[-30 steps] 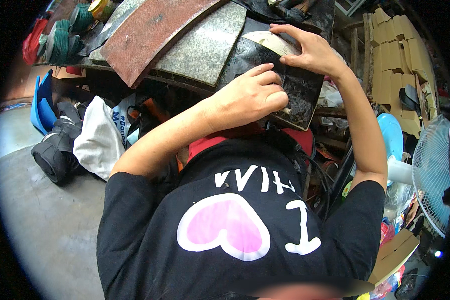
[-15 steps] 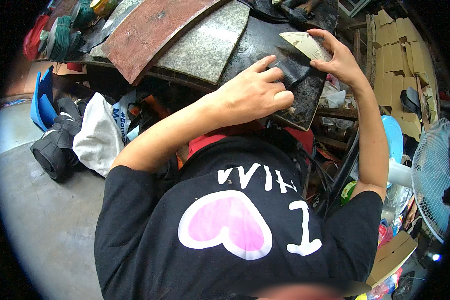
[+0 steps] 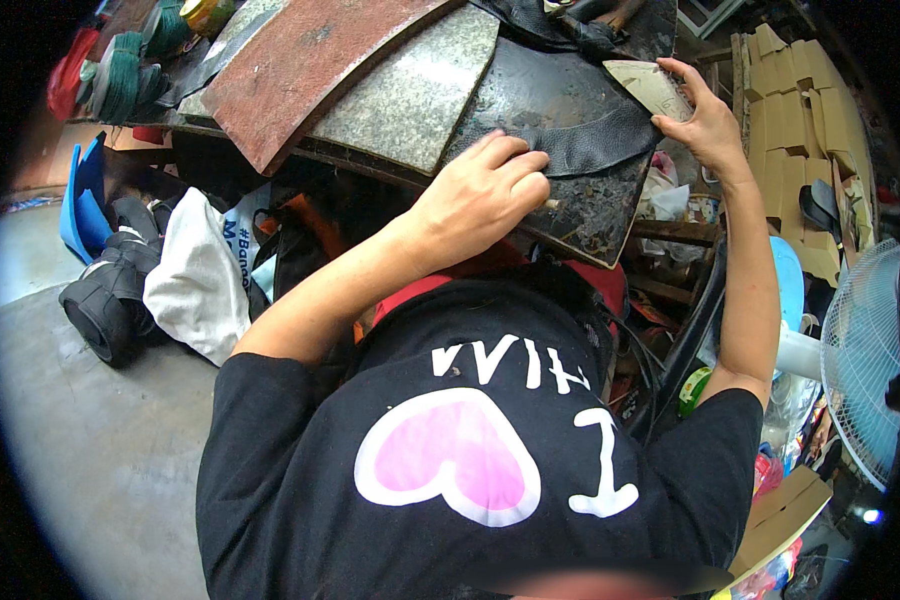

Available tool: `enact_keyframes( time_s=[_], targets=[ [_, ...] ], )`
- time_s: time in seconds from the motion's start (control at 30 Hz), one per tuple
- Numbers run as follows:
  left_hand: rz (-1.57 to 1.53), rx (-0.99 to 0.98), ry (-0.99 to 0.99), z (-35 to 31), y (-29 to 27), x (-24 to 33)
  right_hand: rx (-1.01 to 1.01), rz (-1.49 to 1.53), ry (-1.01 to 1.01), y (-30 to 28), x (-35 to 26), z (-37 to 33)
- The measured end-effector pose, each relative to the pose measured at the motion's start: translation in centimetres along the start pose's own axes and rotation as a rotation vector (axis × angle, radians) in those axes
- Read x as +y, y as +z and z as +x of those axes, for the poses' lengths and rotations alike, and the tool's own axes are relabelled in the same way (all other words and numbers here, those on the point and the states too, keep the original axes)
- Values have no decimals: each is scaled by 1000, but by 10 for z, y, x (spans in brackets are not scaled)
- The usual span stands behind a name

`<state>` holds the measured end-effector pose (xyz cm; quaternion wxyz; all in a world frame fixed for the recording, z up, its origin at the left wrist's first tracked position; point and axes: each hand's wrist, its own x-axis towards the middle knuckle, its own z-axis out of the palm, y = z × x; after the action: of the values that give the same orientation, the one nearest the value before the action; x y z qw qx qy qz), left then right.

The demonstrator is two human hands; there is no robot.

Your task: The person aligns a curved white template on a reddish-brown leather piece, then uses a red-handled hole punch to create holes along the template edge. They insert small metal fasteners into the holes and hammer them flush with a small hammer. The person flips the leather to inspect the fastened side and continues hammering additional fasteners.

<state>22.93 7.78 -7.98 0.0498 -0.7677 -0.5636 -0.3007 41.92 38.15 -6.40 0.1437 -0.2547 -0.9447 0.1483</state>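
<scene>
A curved strip of black leather (image 3: 595, 140) lies spread on the dark work board (image 3: 580, 215). My left hand (image 3: 485, 195) is closed at the strip's left end, its fingers bent and their tips partly hidden. Above the strip's right end, my right hand (image 3: 705, 125) pinches a cream pointed piece (image 3: 648, 86) between thumb and fingers. That piece is flat-faced and tapers to the left; I cannot tell its exact kind. A small pale bit (image 3: 551, 204) rests on the board beside my left hand.
A reddish-brown sheet (image 3: 310, 65) and a speckled grey slab (image 3: 410, 95) cover the table's left part. More black material (image 3: 545, 25) lies at the back. A fan (image 3: 860, 360) and stacked cardboard boxes (image 3: 795, 130) stand at right.
My left hand has moved left and its pointing finger has curled in. The black leather, bunched up before, now lies flatter and longer. My right hand has shifted right with the cream piece.
</scene>
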Motion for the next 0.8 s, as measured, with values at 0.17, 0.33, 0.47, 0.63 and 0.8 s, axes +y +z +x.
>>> enact_keyframes(
  time_s=[0.17,0.33,0.47,0.63,0.8],
  targets=[
    [-58,42,-50,-13,-1,7,131,-112,-1,-10,-6,1],
    [-145,43,-57,-8,-2,4,144,85,-181,-44,-66,-3],
    [-252,357,-196,-22,-19,1,40,13,-482,-19,-127,-12],
    [-58,398,-268,-44,-36,1,-141,-141,-514,20,-155,-20],
    [3,297,-133,-35,-22,6,-188,-39,-527,21,-146,-17]
  ],
)
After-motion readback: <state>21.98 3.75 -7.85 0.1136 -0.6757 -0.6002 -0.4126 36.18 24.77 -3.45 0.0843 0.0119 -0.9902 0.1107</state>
